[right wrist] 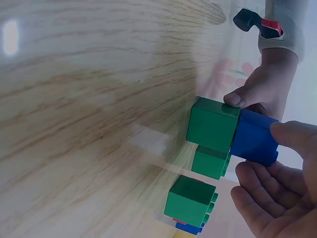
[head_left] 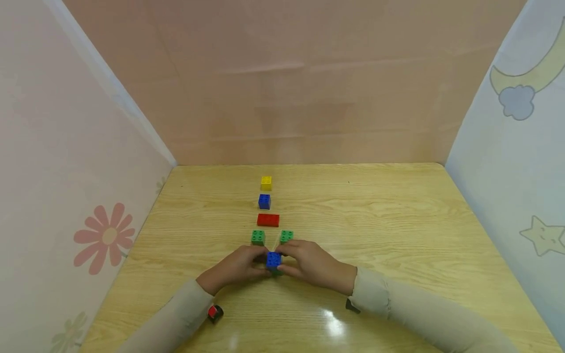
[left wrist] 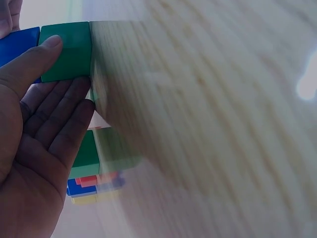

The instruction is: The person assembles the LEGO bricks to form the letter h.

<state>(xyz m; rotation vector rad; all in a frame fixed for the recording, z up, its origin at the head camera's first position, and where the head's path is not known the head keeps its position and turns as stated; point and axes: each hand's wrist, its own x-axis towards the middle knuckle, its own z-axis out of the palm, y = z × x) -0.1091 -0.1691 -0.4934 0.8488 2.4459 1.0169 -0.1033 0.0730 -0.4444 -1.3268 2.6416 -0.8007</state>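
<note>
A blue toy brick [head_left: 273, 258] sits on top of a green brick [right wrist: 213, 124], forming a small stack at the front of the table. My left hand [head_left: 238, 265] pinches the lower green brick, its thumb on one side and fingertips at the other. From the right, my right hand [head_left: 314, 264] holds the upper blue brick between thumb and fingers. In the head view the green one is mostly hidden beneath the blue. Just beyond the hands stand two more green bricks, one on the left [head_left: 258, 238] and one on the right [head_left: 287, 236].
Farther back, roughly in line, lie a flat red brick [head_left: 268, 220], a second blue brick [head_left: 264, 201] and a yellow brick [head_left: 266, 183]. The wooden table [head_left: 375, 220] is bounded by a pinkish back panel [head_left: 309, 98] and patterned side panels.
</note>
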